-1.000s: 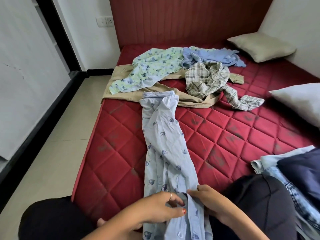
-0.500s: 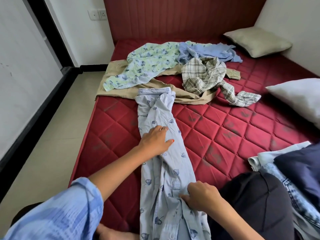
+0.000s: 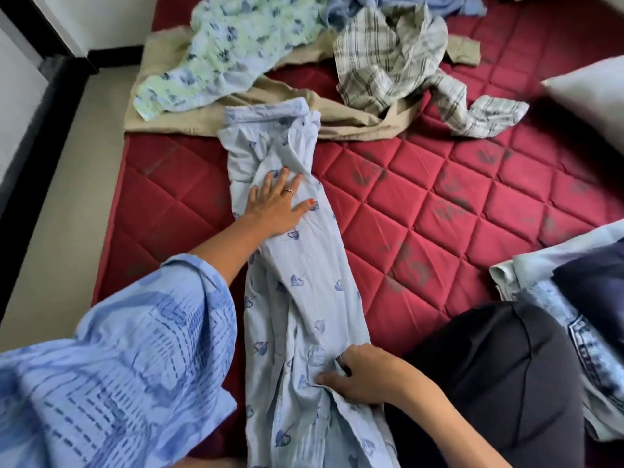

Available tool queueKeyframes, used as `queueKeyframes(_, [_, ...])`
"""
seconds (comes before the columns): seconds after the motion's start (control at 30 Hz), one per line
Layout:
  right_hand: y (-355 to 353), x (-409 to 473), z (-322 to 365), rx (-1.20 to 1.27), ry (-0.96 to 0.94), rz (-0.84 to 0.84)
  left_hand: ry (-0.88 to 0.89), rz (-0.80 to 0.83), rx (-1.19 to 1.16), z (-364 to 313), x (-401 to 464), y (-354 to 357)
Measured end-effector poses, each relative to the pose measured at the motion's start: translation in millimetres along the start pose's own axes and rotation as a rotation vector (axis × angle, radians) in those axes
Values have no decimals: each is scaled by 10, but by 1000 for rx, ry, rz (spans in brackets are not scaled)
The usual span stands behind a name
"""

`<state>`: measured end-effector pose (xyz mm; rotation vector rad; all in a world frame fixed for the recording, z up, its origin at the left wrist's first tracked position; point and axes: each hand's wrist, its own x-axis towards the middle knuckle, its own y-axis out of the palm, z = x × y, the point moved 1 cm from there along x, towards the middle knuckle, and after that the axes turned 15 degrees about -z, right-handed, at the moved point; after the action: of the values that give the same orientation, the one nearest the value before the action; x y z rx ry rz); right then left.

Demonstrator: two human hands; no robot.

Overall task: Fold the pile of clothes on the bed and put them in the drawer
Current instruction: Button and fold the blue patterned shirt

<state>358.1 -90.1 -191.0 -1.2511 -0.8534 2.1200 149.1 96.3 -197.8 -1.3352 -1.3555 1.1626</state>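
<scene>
Head view. Light-blue leaf-print shirt lay folded into long narrow strip down red quilted bed, collar end toward far pile. Left hand, fingers spread flat, pressed on strip's upper part. Right hand, fingers curled, pinched fabric edge near strip's lower end beside black-clad knee. Unfolded pile beyond: floral garment, plaid shirt, beige trousers beneath them. Denim and dark clothes stacked at right; pillow at far right.
</scene>
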Motion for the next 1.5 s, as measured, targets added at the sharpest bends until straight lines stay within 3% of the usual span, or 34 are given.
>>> queueKeyframes(0.27, [-47, 88, 17, -11, 8, 17, 33, -153, 31, 107, 26, 471])
queueKeyframes(0.63, [21, 79, 25, -49, -56, -37, -2, 74, 45, 92, 70, 399])
queueKeyframes(0.87, [73, 52, -18, -7, -11, -123, -10, 21, -31, -42, -482, 361])
queueKeyframes(1.0, [82, -65, 12, -104, 9, -251, 22, 1, -118, -21, -1055, 336])
queueKeyframes(1.13, [77, -186, 42, -131, -1, -498, 35, 27, -162, 106, -1643, 352])
queueKeyframes(1.23, [2, -368, 174, -18, -191, -656, 67, 53, -138, 257, -1882, 342])
queueKeyframes(1.3, [-67, -555, 312, 4, -373, -523, 75, 86, -111, 339, -1921, 302])
queueKeyframes(1.4, [40, -820, 465, -101, -479, -110, 91, 115, -70, 335, -1895, 215])
queueKeyframes(1.5, [303, -894, 453, -330, -525, -45, 91, 77, -102, 202, -1847, 90])
